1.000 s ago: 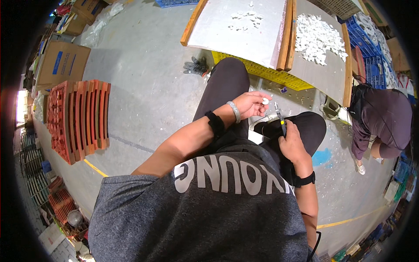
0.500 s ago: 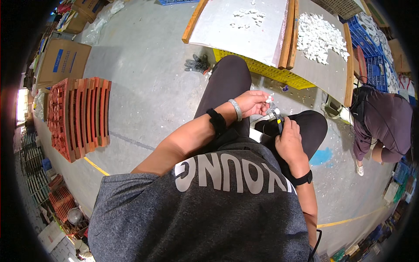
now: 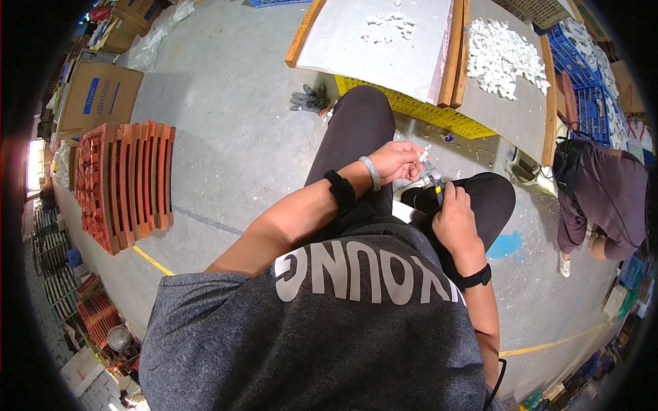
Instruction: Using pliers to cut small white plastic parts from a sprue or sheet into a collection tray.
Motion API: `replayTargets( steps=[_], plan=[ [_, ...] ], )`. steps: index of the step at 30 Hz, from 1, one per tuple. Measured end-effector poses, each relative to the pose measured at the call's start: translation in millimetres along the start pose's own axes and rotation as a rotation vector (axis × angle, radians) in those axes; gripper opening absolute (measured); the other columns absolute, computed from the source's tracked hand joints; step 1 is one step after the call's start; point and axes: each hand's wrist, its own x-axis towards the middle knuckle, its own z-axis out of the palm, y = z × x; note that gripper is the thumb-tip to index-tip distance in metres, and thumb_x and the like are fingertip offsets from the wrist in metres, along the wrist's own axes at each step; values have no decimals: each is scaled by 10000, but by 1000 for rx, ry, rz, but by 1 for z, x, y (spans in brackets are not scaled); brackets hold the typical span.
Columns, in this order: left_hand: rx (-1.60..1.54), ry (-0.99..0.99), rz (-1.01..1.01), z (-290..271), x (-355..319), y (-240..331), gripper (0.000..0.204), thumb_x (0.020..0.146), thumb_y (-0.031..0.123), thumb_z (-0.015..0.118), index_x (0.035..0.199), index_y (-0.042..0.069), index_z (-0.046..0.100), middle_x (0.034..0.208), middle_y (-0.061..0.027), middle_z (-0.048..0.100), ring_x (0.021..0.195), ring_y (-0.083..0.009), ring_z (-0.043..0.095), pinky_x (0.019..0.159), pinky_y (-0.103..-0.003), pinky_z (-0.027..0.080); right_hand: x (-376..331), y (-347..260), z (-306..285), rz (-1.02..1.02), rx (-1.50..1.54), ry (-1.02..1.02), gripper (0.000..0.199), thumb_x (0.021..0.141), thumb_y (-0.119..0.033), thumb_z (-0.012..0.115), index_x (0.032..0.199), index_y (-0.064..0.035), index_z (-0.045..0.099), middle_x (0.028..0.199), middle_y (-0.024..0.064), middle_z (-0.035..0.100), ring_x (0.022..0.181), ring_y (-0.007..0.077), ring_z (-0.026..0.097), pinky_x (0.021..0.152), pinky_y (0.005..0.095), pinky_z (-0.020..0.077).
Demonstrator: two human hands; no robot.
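Note:
My left hand (image 3: 396, 163) is closed, with thumb and fingertips pinching a small white piece (image 3: 423, 156) above my lap. Wrapped in my right hand (image 3: 454, 218) is a pair of pliers (image 3: 436, 185) with black and yellow handles and metal jaws. The jaws point up at the white piece, close to my left fingertips. Whether they touch it is too small to tell. Beyond my knees, a few similar white pieces (image 3: 394, 29) lie scattered on the white board (image 3: 356, 61). A large heap of white pieces (image 3: 504, 58) covers part of the grey board (image 3: 486, 120) to its right.
Wooden rails (image 3: 450, 68) edge the boards, over a yellow crate (image 3: 418, 113). A dark glove (image 3: 308, 100) lies on the floor. Red stacked pallets (image 3: 127, 185) and a carton (image 3: 99, 99) stand left. A co-worker (image 3: 606, 195) bends at right, near blue crates (image 3: 591, 113).
Both hands stay almost in place, with the pliers still at the white piece. The co-worker at the right has shifted slightly.

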Motion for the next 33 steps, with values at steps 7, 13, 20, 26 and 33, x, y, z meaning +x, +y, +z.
replayTargets(
  steps=[7,13,20,26,33],
  plan=[
    [49,28,5,-2,2,-3,177,923,71,504,1081,-5,535,839,-82,600,687,-127,595,625,-282,536,9,10,4,48,112,-50,256,696,11,527,949,27,490,903,240,560,901,418,561,799,474,467],
    [18,16,21,-3,0,-2,193,921,74,515,1093,-11,537,856,-79,598,684,-125,591,637,-285,535,6,8,-12,89,207,-113,300,691,4,545,983,32,486,964,257,554,932,443,540,824,482,452],
    [2,13,16,2,-2,3,203,915,63,519,1103,-12,536,853,-73,586,681,-120,580,654,-283,531,1,13,-1,10,136,-23,501,709,-1,529,1198,52,430,1117,220,493,1071,402,471,895,484,426],
    [-10,4,11,4,-1,3,214,916,58,509,1117,-14,526,856,-85,585,678,-120,579,657,-286,530,2,0,-2,24,57,1,480,723,3,514,1194,48,441,1097,210,496,1054,384,477,886,481,433],
    [-13,29,-15,3,-3,5,190,907,46,517,1091,-5,523,870,-95,591,688,-132,580,662,-292,532,3,6,1,27,233,-62,413,721,49,485,1132,69,463,1031,245,522,1002,421,509,902,446,421]
  ],
)
